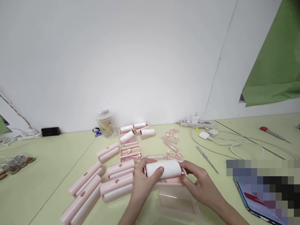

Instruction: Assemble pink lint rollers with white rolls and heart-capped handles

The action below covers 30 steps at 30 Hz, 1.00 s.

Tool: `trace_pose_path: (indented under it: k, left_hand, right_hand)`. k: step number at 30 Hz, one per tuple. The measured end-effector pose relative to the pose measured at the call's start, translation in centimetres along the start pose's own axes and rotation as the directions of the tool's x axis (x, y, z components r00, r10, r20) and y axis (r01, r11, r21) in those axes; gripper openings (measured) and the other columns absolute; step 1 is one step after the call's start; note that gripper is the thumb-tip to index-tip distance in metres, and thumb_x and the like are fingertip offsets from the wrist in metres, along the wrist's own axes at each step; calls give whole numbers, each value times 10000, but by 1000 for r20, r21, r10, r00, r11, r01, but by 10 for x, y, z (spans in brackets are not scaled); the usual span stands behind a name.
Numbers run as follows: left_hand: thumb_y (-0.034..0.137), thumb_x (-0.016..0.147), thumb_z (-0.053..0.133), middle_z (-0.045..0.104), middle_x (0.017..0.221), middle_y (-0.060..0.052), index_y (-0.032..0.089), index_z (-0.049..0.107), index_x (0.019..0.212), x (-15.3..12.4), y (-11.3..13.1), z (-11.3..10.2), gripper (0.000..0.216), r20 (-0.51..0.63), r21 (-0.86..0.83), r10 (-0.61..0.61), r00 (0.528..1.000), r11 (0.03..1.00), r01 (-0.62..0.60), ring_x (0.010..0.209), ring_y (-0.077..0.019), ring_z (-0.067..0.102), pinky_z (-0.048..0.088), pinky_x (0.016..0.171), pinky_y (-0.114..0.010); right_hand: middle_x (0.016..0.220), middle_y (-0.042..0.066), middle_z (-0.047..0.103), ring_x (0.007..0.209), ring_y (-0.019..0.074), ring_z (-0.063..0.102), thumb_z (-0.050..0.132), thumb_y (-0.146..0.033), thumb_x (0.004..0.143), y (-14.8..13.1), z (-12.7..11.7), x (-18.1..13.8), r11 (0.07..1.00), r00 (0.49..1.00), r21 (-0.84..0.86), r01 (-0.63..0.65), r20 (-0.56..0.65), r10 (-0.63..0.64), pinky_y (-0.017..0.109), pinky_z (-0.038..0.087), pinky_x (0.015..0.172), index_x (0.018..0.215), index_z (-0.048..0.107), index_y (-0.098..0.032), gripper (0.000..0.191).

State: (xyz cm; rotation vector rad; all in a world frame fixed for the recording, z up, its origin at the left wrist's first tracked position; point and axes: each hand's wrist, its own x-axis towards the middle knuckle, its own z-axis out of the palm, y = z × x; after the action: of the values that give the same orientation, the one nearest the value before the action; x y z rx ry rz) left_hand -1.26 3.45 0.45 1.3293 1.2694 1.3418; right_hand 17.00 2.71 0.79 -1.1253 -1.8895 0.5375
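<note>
A lint roller (172, 168) with a white paper roll and pink end parts is held in front of me at the table. My left hand (144, 179) is closed round its left end, thumb across the white paper. At the right end, my right hand (199, 181) pinches the pink handle part with thumb and fingers. Just under the roll shows a pink case half (172, 180), partly hidden by the roller and hands. Nearer to me lies a clear, pink-edged cover (177, 200). To the left sit several pink roller cases (118, 184) with round holes.
Several white rolls (147, 132) in pink trays and small pink handle parts (172, 134) lie behind. A grey tool (207, 159), white cables (236, 145), a power strip (187, 123) and a phone (254, 200) are at right. A bagged cup (105, 123) stands near the wall.
</note>
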Motion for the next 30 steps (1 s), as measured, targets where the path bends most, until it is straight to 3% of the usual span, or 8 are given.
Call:
trace_pose_path:
  k: [4,8,12,18,22,25,28,30]
  left_hand:
    - [401,608,691,546,703,1,180,590,771,2,2,-3,292,6,-70,-21,1000,997,22,662,-157,507,418,538,-216]
    - [425,652,669,533,717,14,183,582,797,3,4,-9,296,57,-203,-48,997,977,59,678,-134,481,383,591,-199]
    - [421,679,664,514,723,28,189,571,787,-2,6,-7,272,131,-333,-101,986,932,140,672,-112,466,360,590,-182]
    - [478,721,618,566,849,-7,216,513,919,-9,4,5,345,266,-461,-141,953,850,255,813,-174,551,422,675,-236]
    - [492,606,710,507,1172,-88,227,359,1243,-10,5,-4,774,421,-251,33,906,964,82,1111,-268,459,348,935,-346]
    - [367,431,827,351,1339,-115,277,55,1386,-9,5,-16,1231,568,140,-93,818,990,15,1219,-316,348,284,993,-421]
    - [288,367,833,298,1372,-155,237,-68,1397,-9,1,-18,1369,688,348,-247,683,937,-11,1228,-338,334,321,963,-430]
    - [267,429,799,359,1333,-153,226,-119,1391,-10,-4,-15,1330,697,369,-262,668,929,-21,1190,-321,392,328,952,-429]
  right_hand:
    - [863,40,648,766,181,627,518,-244,764,-2,-3,-1,970,984,173,-171,79,160,283,521,687,962,586,-200,214]
    - [899,33,651,751,181,639,625,-342,746,-3,-12,-2,838,922,409,-362,290,257,306,515,687,1112,470,-243,410]
    - [897,51,644,813,197,630,616,-386,769,3,-15,-2,770,926,525,-361,296,233,330,488,744,1054,502,-241,339]
    - [1076,63,601,1020,254,557,749,-418,610,5,0,-6,768,958,573,-288,188,218,355,456,861,1152,458,-257,636]
    - [1021,70,633,975,245,589,659,-418,717,3,-4,-3,773,945,577,-264,-7,328,334,497,800,1119,480,-241,475]
    - [920,48,655,860,231,627,695,-399,678,7,-19,-1,821,936,549,-156,-184,301,313,532,701,1069,473,-266,470]
    - [925,56,659,845,235,631,663,-407,701,10,-31,-3,888,968,438,-138,-131,215,297,535,661,1021,533,-270,371]
    - [1000,67,638,911,236,612,619,-408,741,8,-32,-7,933,986,328,-149,-29,167,292,529,696,1096,537,-275,388]
